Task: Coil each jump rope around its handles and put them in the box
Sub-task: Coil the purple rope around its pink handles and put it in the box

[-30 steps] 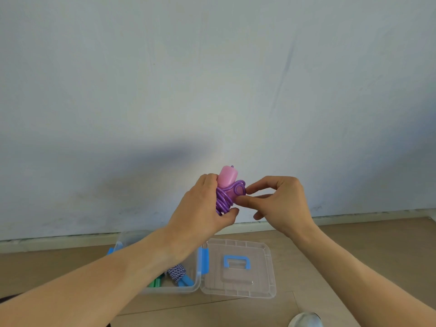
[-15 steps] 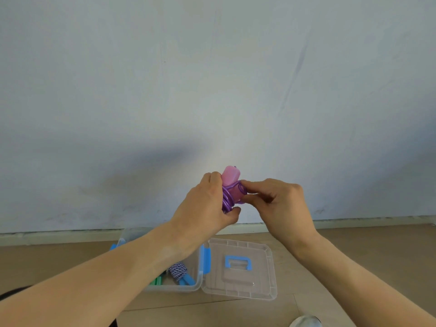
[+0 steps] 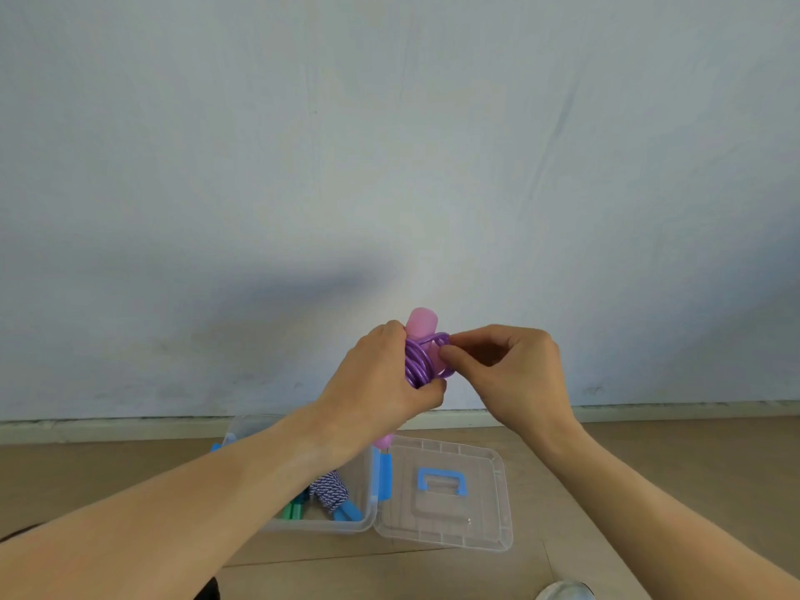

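My left hand (image 3: pixel 381 378) grips the pink handles (image 3: pixel 422 322) of a jump rope, held upright in front of the wall. Purple rope (image 3: pixel 417 365) is coiled around them. My right hand (image 3: pixel 511 370) pinches a loop of that purple rope at the right side of the coil. Below on the floor stands the clear plastic box (image 3: pixel 366 519), partly hidden by my left forearm. Inside it lie a coiled blue-and-white rope (image 3: pixel 330 491) with blue handles and some green handles (image 3: pixel 293 511).
The box's clear lid (image 3: pixel 446 530) with a blue handle lies open on the floor to the right of the box. A pale wall with a baseboard (image 3: pixel 649 411) rises just behind. A white shoe tip (image 3: pixel 562 591) shows at the bottom edge.
My right hand closed from spread fingers to a pinch on the rope loop at the coil. Both hands stayed at about the same height, and the coil looks tighter.
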